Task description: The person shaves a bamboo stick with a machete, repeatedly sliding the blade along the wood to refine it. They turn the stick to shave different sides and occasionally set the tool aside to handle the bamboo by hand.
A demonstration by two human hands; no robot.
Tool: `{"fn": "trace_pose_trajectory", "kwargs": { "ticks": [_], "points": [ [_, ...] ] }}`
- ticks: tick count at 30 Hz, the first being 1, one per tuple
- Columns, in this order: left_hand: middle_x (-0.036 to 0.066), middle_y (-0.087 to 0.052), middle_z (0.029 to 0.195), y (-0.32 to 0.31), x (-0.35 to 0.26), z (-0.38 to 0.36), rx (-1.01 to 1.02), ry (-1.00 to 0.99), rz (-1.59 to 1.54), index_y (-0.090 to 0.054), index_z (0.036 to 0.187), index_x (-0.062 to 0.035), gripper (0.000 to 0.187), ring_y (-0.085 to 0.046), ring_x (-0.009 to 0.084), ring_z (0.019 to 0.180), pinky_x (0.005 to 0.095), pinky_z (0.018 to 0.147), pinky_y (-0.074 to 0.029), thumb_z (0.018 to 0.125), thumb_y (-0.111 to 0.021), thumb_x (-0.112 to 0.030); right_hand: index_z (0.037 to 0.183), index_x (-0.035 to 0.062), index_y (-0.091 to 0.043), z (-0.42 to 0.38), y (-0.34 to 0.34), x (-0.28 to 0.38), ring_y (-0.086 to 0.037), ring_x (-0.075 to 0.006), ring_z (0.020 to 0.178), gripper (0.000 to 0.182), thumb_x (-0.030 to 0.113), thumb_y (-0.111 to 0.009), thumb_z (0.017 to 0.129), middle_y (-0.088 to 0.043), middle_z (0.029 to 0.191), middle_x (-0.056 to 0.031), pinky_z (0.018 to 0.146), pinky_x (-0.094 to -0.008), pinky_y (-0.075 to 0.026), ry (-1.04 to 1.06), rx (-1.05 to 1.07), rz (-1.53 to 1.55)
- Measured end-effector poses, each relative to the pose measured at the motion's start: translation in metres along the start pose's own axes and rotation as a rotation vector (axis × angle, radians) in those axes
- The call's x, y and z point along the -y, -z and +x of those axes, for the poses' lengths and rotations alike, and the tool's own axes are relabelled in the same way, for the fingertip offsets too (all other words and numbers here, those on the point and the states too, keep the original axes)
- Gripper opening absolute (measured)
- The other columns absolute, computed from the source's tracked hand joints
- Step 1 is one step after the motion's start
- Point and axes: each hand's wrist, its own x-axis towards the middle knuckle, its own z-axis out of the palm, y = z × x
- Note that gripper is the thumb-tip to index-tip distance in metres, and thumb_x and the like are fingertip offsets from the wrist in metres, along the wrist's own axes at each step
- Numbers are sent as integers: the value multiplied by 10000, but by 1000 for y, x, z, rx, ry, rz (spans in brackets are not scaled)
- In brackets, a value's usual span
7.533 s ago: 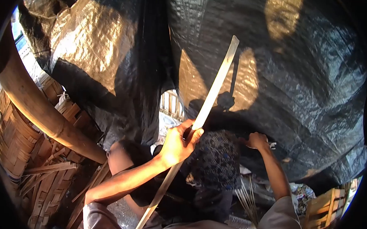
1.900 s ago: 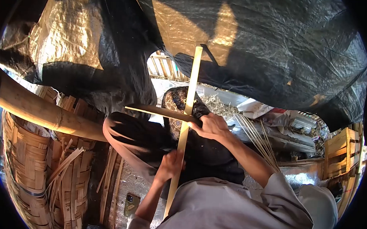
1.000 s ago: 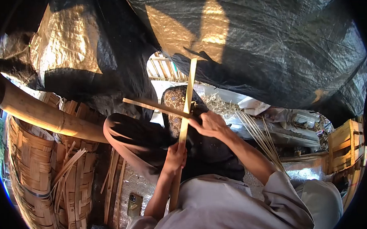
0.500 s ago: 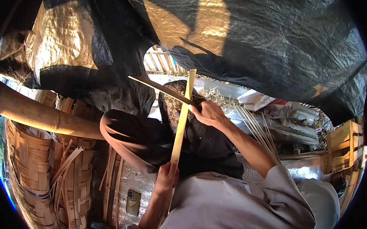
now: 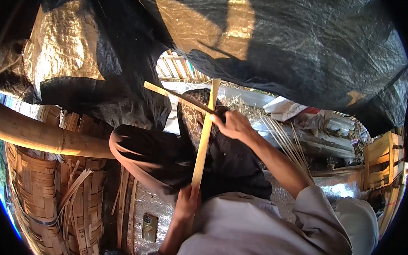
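My left hand point(image 5: 188, 202) is closed around the lower end of a long, pale bamboo strip point(image 5: 203, 148), close to my waist. The strip points up and away over my dark-clothed legs. In my right hand point(image 5: 235, 127) is a long, narrow knife point(image 5: 186, 99), held near the strip's upper part. Its blade lies across the strip and reaches out to the left, with the tip end bright in the light. The right fingers wrap the handle, mostly hiding it, and the thumb side is at the strip.
A thick bamboo pole point(image 5: 53, 137) juts in from the left above woven bamboo baskets point(image 5: 33, 179). A phone point(image 5: 149, 227) lies on the left. Thin sticks point(image 5: 287, 142) and a wooden crate point(image 5: 382, 156) are on the right. Dark tarpaulin point(image 5: 298, 45) hangs in front.
The knife blade has tilted, so its tip end now shows a broad bright face. My left hand sits slightly lower and further right with the strip. The right hand has barely moved.
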Motion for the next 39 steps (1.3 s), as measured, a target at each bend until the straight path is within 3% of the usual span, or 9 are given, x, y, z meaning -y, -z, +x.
{"fn": "trace_pose_trajectory", "kwargs": {
  "ticks": [6,9,18,23,27,28,32,34,39],
  "points": [
    [-36,-379,445,19,11,-43,23,117,-181,-435,641,-65,363,-348,50,311,215,278,-249,944,-431,-265,690,-15,-611,0,5,10,-598,-375,577,570,521,-482,834,-579,590,-211,519,-436,-472,11,73,-54],
    [-36,-374,443,20,7,-23,33,110,-257,-430,641,-71,368,-334,45,308,214,271,-241,945,-427,-278,671,-13,-615,-4,-2,0,-598,-378,592,593,547,-487,816,-582,600,-214,545,-441,-474,1,91,96],
    [-23,-333,457,-10,-38,64,137,112,-418,-440,691,-70,368,-319,63,313,215,281,-233,942,-421,-338,681,10,-650,-17,9,11,-608,-349,583,627,615,-505,755,-589,579,-191,535,-417,-495,260,94,-120],
    [-18,-350,443,6,-10,-24,15,117,-84,-455,683,-68,373,-314,63,319,236,291,-240,942,-425,-335,601,-39,-586,29,-10,-24,-570,-311,463,726,630,-410,818,-547,507,-190,420,-412,-443,19,-55,18],
    [-23,-364,463,24,4,-81,2,299,-332,-448,687,-61,346,-329,57,331,229,293,-247,949,-416,-285,701,-3,-617,32,-5,-16,-595,-344,554,630,545,-364,881,-569,556,-200,488,-438,-450,-60,112,159],
    [-26,-383,489,29,8,-78,6,317,-351,-455,710,-55,317,-345,51,342,220,291,-251,947,-423,-262,713,-12,-606,25,5,-5,-574,-335,596,623,541,-370,880,-580,641,-213,566,-425,-429,-51,132,284],
    [-33,-344,426,39,-9,-48,19,288,-315,-434,657,-62,357,-304,47,325,214,294,-234,952,-417,-262,716,6,-614,23,2,-18,-564,-344,584,621,561,-380,865,-588,640,-205,588,-431,-426,-114,166,287],
    [-32,-344,435,34,-17,-25,42,252,-284,-434,660,-64,363,-307,48,329,213,297,-236,951,-415,-280,722,26,-633,10,26,-8,-564,-329,571,581,537,-399,867,-597,641,-195,590,-434,-429,-133,344,194],
    [-31,-341,464,9,-46,45,132,204,-306,-429,667,-74,388,-314,52,342,208,305,-243,945,-412,-343,798,36,-678,-12,33,2,-605,-355,589,528,544,-534,783,-594,584,-184,568,-413,-489,188,296,-21]
  ]
}}
